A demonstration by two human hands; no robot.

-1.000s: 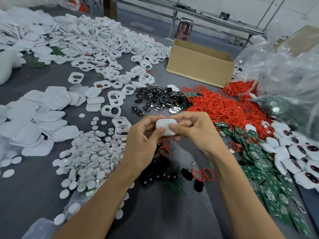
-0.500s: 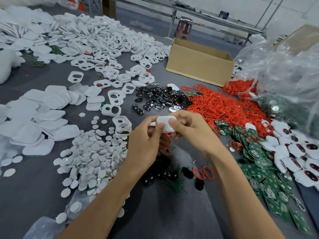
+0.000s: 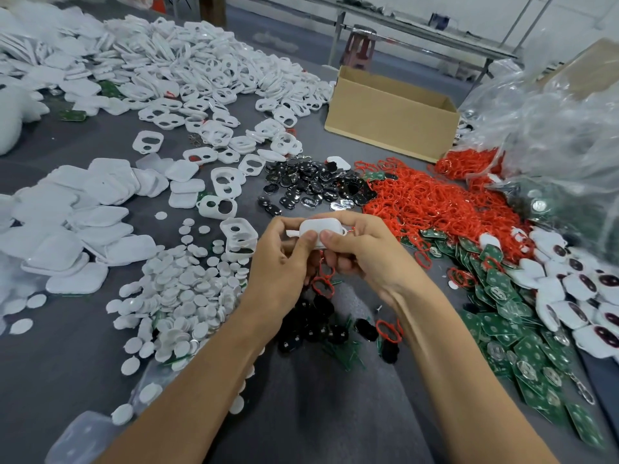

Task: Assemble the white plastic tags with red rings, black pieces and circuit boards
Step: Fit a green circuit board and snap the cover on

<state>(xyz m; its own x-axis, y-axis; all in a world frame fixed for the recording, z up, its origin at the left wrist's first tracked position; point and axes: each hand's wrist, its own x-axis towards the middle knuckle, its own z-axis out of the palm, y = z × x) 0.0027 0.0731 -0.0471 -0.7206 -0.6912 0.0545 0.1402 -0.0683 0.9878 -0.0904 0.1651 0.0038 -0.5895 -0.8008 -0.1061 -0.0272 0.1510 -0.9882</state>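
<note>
Both hands hold one white plastic tag (image 3: 321, 228) above the middle of the grey table. My left hand (image 3: 281, 266) grips its left end, thumb pressed on top. My right hand (image 3: 360, 252) pinches its right side, where a sliver of red ring shows. Red rings (image 3: 432, 202) lie heaped to the right, shiny black pieces (image 3: 311, 187) just beyond the hands, and green circuit boards (image 3: 522, 336) spread at the right. More black pieces (image 3: 311, 326) and loose red rings (image 3: 388, 329) lie under my wrists.
White shells with holes (image 3: 207, 78) cover the far left, solid white covers (image 3: 77, 216) the near left, white discs (image 3: 181, 289) beside my left arm. Finished tags (image 3: 582, 296) lie at the right edge. A cardboard box (image 3: 392, 118) and clear plastic bags (image 3: 552, 128) stand behind.
Both hands have lifted the tag slightly away from me and tilted it, so its top faces more away. My thumbs have shifted along its near edge.
</note>
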